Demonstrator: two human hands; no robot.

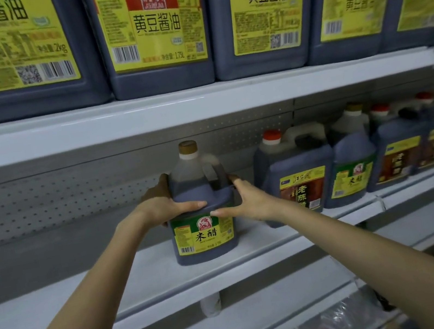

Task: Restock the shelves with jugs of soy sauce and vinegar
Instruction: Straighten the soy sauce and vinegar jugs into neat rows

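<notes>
While both bare arms reach forward from the bottom of the view, the left hand (165, 204) and the right hand (245, 202) are clamped on the shoulders of the vinegar jug (202, 218), fingers (191, 205) wrapped round either side at about the same reach, so neither hand is clearly nearer. It stands upright, long axis vertical and label forward, on the front part of the middle shelf (60, 299), bare shelf to its left and a row of dark jugs (298, 179) just beside it on the right. Judging by that gap, the next move is probably a slide rightward and back; above, the soy sauce jugs (156, 31) fill the upper shelf (88, 125).
</notes>
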